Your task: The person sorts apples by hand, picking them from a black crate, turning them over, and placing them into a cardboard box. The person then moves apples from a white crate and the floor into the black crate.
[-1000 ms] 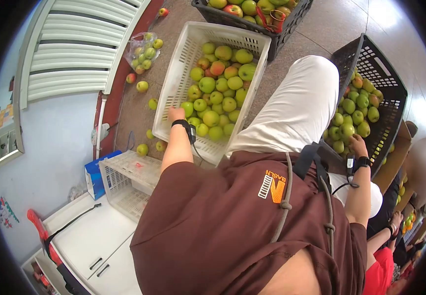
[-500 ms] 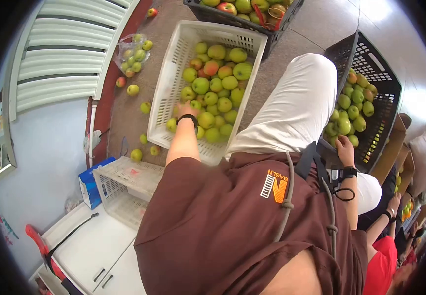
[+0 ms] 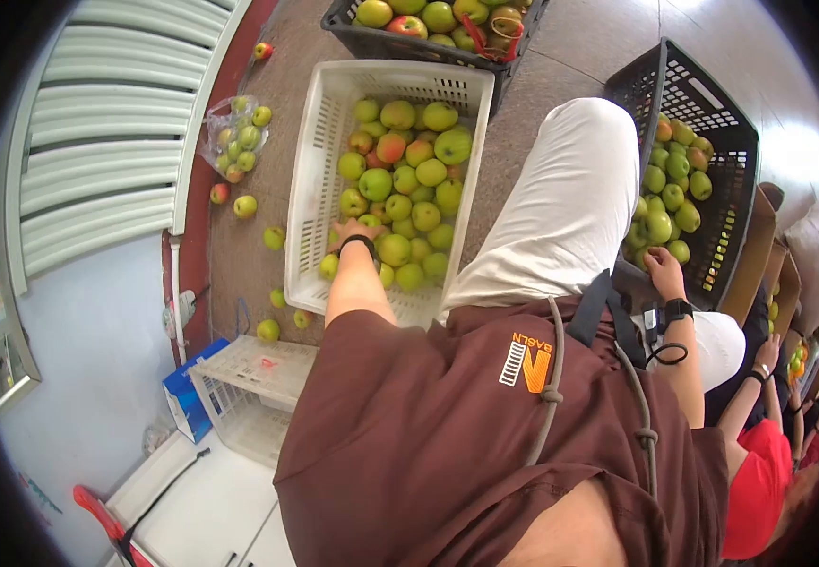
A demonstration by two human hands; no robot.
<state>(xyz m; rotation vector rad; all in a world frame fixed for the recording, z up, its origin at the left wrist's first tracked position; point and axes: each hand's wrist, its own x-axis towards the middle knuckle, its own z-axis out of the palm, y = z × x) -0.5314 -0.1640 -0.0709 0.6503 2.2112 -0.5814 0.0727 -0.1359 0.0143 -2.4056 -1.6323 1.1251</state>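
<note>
My left hand (image 3: 356, 231) rests among green and reddish apples (image 3: 376, 184) in the lower left of a white slatted crate (image 3: 301, 189). Its fingers are spread over the fruit, next to a green apple, and it holds nothing that I can see. On the right, my right hand (image 3: 664, 272) is at the near rim of a black crate (image 3: 731, 142) with green apples (image 3: 658, 227) inside. The fingers of that hand are bent over the rim, close to the nearest apples.
Another black crate (image 3: 409, 42) of apples stands beyond the white one. Loose apples (image 3: 245, 206) and a bag of apples (image 3: 239, 142) lie on the floor at left. A clear crate (image 3: 249, 378) is by the white cabinet. A person in red (image 3: 757, 482) works at lower right.
The view has shifted, so the crates appear slightly further left. My left hand stays at the same part of the white crate, its fingers spread more visibly. My right hand remains at the black crate's rim.
</note>
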